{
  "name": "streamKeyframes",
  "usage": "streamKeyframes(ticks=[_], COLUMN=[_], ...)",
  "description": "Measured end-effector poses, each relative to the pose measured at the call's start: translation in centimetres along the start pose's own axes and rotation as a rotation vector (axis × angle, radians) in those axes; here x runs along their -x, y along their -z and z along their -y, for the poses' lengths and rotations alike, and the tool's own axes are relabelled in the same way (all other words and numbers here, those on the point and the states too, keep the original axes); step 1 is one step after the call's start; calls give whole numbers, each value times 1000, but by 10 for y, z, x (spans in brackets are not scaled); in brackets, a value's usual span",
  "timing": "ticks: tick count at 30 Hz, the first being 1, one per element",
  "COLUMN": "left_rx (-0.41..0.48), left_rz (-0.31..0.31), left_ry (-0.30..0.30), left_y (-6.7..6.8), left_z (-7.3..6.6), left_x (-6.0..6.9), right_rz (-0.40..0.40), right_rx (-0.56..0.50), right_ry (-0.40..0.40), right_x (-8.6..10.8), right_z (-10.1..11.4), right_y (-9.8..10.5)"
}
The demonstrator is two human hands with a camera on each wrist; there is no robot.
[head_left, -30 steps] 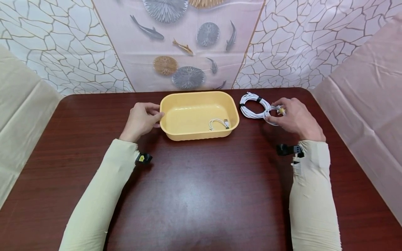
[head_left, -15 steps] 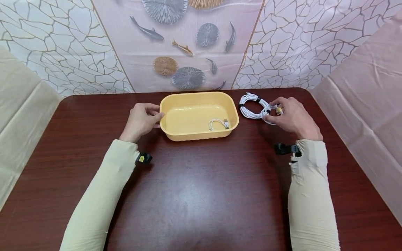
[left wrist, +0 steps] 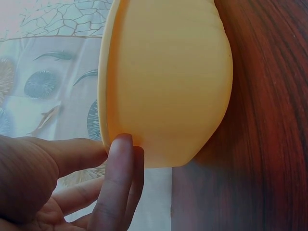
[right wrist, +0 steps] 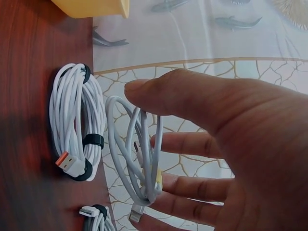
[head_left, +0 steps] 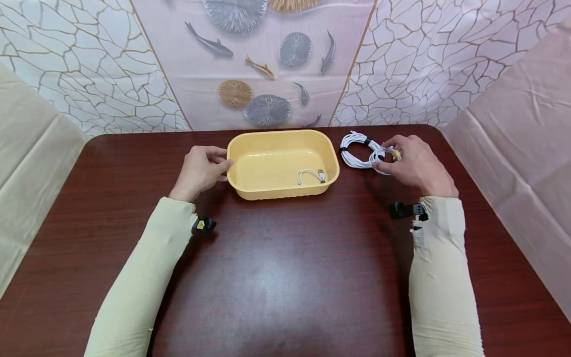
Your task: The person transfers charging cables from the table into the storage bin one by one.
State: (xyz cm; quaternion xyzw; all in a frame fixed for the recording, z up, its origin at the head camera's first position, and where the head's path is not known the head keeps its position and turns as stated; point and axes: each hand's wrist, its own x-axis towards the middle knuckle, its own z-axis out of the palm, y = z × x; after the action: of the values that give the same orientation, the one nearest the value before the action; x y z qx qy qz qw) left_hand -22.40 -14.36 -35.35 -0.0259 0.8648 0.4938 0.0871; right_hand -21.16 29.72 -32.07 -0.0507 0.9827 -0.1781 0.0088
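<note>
My left hand (head_left: 198,171) pinches the left end of a yellow plastic tray (head_left: 254,191) between thumb and fingers. In the left wrist view the fingers (left wrist: 120,168) press on the outer wall near the rim. A short white USB cable (head_left: 308,172) lies inside the tray, at its right front. My right hand (head_left: 417,166) holds a small coiled white charging cable (right wrist: 148,159) between thumb and fingers. A yellow tie and a metal-tipped plug show on that coil in the right wrist view.
A larger white cable coil (head_left: 352,159) with black straps lies right of the tray; its USB plug (right wrist: 70,162) is orange inside. Another strapped white coil (right wrist: 100,221) shows at the right wrist view's lower edge. Patterned cloth (head_left: 267,74) hangs behind the brown table (head_left: 267,277).
My right hand has shifted slightly left and away from me with the small charging cable. The left hand and the tray have not moved.
</note>
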Motion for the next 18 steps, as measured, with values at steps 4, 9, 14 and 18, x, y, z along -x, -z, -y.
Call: streamKeyframes(ticks=[4,9,14,18], left_rx=[0,5,12,14], left_rz=[6,13,9,9], left_ry=[-8,-10,-11,-9], left_y=[1,1,0,0], left_z=[0,1,0,0], left_x=[0,0,0,0], right_rz=[4,-8,-5,2], right_rx=[-9,-20,-21,-26], right_ry=[-1,4,5,9], right_x=[-1,-1,-3,-4], right_z=[1,2,6,11], right_y=[1,-2,-2,0])
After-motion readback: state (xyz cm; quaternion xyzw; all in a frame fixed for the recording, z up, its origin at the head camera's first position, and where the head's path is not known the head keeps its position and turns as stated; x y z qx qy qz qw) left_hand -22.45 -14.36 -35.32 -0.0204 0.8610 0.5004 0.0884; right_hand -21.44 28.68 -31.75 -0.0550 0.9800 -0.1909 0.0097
